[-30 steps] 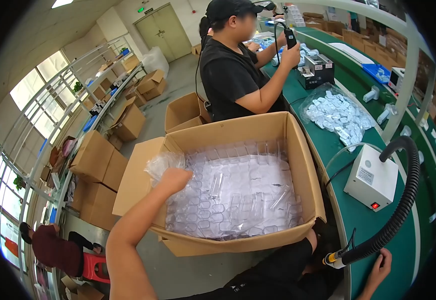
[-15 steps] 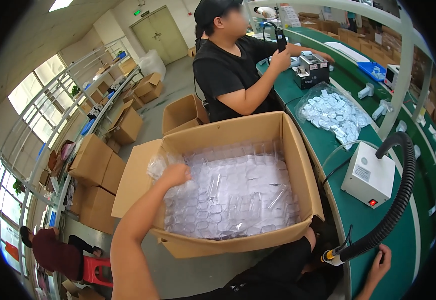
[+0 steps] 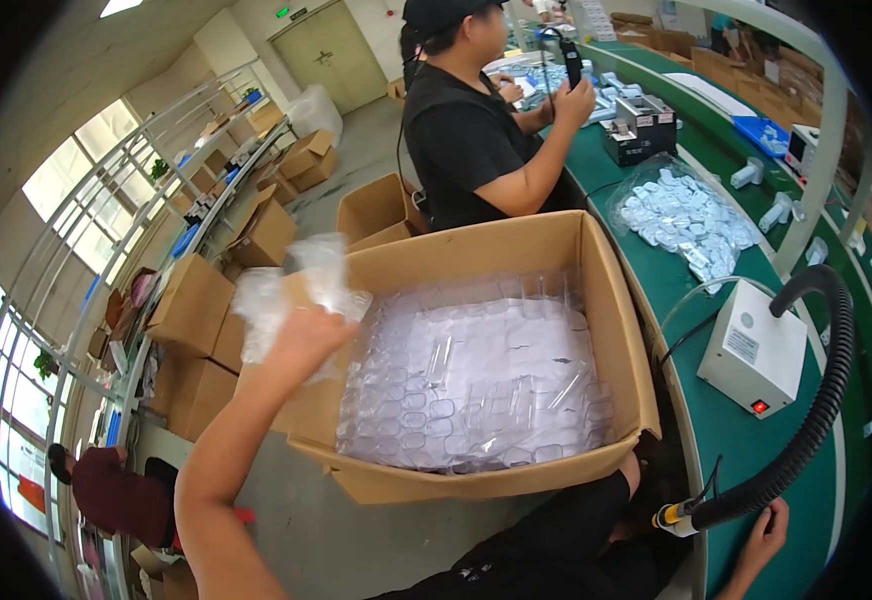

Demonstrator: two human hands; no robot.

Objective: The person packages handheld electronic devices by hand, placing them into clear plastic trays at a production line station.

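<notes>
Jutting from L hand [image 3: 313, 335]: plastic [image 3: 322, 268]

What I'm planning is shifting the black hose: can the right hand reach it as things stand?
Probably yes: the right hand rests on the green bench close to the black hose, with nothing visible between them.

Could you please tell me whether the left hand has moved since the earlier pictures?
Yes, the left hand has moved leftward relative to the cardboard box.
</notes>
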